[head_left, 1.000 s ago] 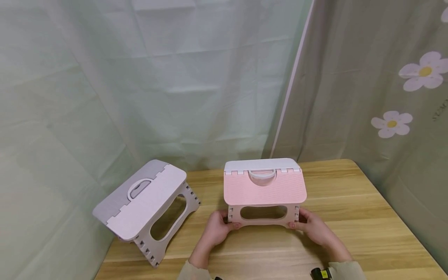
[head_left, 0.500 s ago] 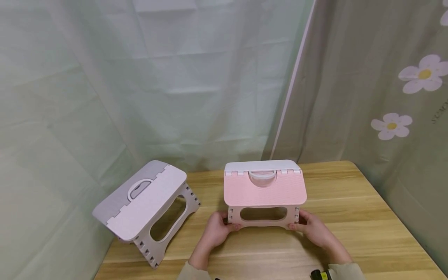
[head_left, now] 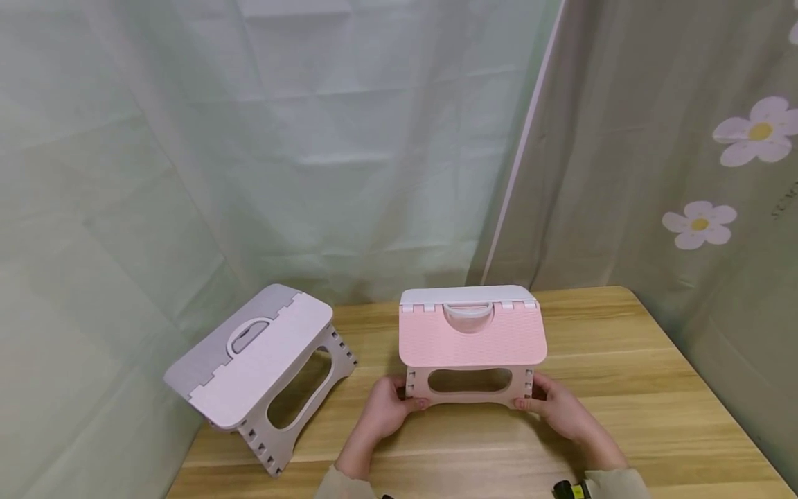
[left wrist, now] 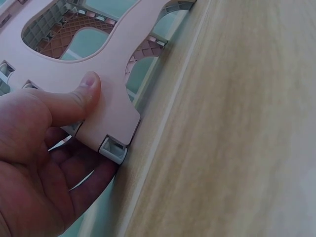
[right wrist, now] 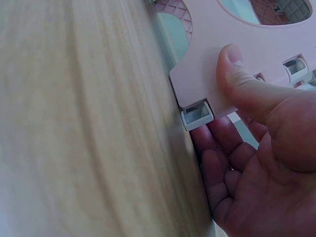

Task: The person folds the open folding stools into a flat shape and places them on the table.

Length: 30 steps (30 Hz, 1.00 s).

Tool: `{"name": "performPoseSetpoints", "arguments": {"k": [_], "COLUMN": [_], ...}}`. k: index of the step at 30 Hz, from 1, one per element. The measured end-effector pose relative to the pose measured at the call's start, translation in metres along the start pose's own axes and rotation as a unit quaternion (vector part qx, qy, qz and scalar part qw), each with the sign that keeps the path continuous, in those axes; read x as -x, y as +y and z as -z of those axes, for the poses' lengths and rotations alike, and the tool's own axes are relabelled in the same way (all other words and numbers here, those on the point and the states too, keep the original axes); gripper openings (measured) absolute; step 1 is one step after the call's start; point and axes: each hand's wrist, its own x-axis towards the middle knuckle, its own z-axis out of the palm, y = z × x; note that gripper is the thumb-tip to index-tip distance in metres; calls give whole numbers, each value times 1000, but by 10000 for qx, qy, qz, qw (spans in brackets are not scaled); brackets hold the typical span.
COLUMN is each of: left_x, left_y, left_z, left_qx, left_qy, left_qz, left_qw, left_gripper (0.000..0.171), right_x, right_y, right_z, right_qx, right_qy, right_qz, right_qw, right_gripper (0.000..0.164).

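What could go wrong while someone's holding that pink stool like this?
Two things, perhaps. The left hand and right hand grip the front leg panel of the pink stool beside its notched joints, so fingers might get pinched if it folded. And the grey-and-white stool stands to the left; swinging the pink one that way could knock it.

Flower-printed curtain point(head_left: 611, 159) beside wooden table point(head_left: 630, 374)

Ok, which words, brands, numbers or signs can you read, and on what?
None readable.
Flowered curtain: lettering at the picture's right edge, too blurred to read.
Black wrist device: yellow patch, too small to tell if printed.
Pink stool, grey stool: no text visible.
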Motion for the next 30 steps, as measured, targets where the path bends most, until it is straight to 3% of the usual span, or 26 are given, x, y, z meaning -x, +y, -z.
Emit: {"name": "performPoseSetpoints", "arguments": {"k": [13,25,30], "left_x": [1,0,2], "left_y": [-3,-1,-2], "left_z": [1,2,2], "left_qx": [100,63,-29], "left_qy": [-5,-44,2], "left_qz": [-21,110,20], "left_qw": [9999,9999,10000], "left_gripper": [26,25,26], "right_x": [0,-2,0], "right_y": [3,0,0], "right_z": [0,2,0], "right_qx": [70,117,75], "right_qy": [-19,-17,-28], "right_qz": [137,-53,-45], "right_qw": [9999,9999,10000], "right_gripper": [61,64,64]}}
